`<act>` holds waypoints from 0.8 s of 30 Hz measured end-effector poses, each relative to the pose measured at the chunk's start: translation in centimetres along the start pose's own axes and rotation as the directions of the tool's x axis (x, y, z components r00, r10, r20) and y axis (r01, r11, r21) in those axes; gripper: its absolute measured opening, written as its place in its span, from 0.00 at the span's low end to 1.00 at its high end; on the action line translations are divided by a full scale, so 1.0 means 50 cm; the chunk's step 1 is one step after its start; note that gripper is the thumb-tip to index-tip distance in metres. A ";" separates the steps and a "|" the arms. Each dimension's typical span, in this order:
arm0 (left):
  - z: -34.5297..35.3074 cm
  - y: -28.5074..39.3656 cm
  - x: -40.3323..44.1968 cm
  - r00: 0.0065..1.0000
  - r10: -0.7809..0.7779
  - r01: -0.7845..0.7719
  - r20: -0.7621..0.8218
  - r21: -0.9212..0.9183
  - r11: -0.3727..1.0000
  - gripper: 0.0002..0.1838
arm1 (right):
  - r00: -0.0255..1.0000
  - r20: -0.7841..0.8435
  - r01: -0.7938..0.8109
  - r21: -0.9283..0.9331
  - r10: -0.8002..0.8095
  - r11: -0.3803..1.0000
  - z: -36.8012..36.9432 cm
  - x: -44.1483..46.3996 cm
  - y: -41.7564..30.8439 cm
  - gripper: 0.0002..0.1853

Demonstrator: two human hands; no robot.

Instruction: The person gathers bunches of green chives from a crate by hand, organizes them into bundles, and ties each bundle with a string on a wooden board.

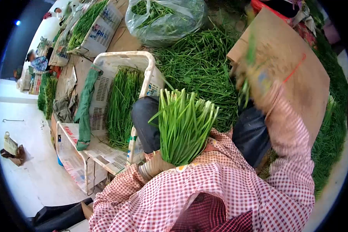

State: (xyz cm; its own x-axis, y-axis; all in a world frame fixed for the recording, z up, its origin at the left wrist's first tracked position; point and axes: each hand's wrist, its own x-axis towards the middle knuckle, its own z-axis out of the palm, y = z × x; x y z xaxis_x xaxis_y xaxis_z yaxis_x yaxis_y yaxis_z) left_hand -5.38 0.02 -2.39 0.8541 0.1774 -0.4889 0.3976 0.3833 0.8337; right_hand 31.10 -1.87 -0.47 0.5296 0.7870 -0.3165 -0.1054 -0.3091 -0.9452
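A thick bunch of green stalks [185, 129], pale ends up, stands against the checked apron over my lap. My left hand [157, 166], in a brownish covering, is closed round the lower part of this bunch; its fingers are mostly hidden. To the right, my right hand [259, 85] is smeared by motion above my right knee, near the cardboard. A few blurred green blades show beside it, but whether its fingers hold them cannot be made out. Loose green stalks [205, 69] are heaped in front of my knees.
A white crate [150, 63] with green stalks stands at left, a green cloth over its side. A clear plastic bag [166, 23] of greens lies ahead. Cardboard [297, 73] is at right. More filled crates [100, 31] stand at upper left, with a person [38, 62] farther off.
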 end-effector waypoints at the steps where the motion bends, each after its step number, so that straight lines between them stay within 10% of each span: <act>1: 0.006 -0.001 0.016 1.000 -0.004 0.008 0.014 -0.308 0.951 0.27 | 0.979 0.151 0.134 0.041 -0.139 0.990 0.054 -0.083 -0.010 0.20; 2: 0.010 0.003 0.031 0.999 -0.004 0.026 0.040 -0.563 0.826 0.27 | 0.922 0.379 -0.073 -0.025 0.077 0.997 0.079 -0.118 -0.025 0.25; 4: 0.010 0.006 0.050 0.995 0.024 0.064 0.100 -0.791 0.608 0.27 | 0.902 0.432 0.203 -0.428 0.002 0.881 0.138 -0.160 0.008 0.34; 7: 0.012 0.001 0.060 0.986 0.072 0.112 0.153 -0.912 0.395 0.27 | 0.911 0.407 0.052 -0.274 0.067 0.960 0.165 -0.118 0.149 0.28; 10: 0.012 -0.004 0.067 0.979 0.105 0.137 0.174 -0.947 0.290 0.27 | 0.952 0.102 0.305 -0.412 -0.290 0.858 0.135 -0.020 0.163 0.17; 12: 0.016 -0.011 0.078 0.975 0.124 0.145 0.183 -0.953 0.265 0.27 | 0.995 -0.086 -0.078 -0.249 0.058 0.965 0.066 0.030 0.080 0.15; 14: 0.019 -0.017 0.089 0.972 0.130 0.166 0.198 -0.961 0.223 0.27 | 0.994 -0.051 0.094 -0.072 -0.097 0.993 0.024 0.036 0.037 0.16; 20: 0.026 -0.005 0.063 0.967 0.091 0.245 0.236 -0.964 -0.103 0.27 | 0.755 0.629 0.372 -0.644 0.186 0.668 0.127 -0.061 -0.113 0.51; 21: 0.030 -0.005 0.048 0.971 0.090 0.232 0.220 -0.961 -0.149 0.27 | 0.827 0.561 0.508 -0.718 -0.037 0.476 0.144 -0.079 -0.057 0.48; 24: 0.037 -0.015 0.013 0.982 0.087 0.185 0.167 -0.935 -0.302 0.27 | 0.794 0.589 0.451 -0.738 0.152 0.501 0.169 -0.080 -0.104 0.44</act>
State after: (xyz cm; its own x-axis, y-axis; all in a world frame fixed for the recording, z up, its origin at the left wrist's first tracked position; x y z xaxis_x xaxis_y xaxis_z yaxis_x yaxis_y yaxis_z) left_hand -4.51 -1.85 -2.87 0.9294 0.0567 -0.3648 -0.2752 0.7650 -0.5823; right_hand 22.41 1.07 5.01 -0.0910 0.8921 -0.4426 0.8077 -0.1939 -0.5568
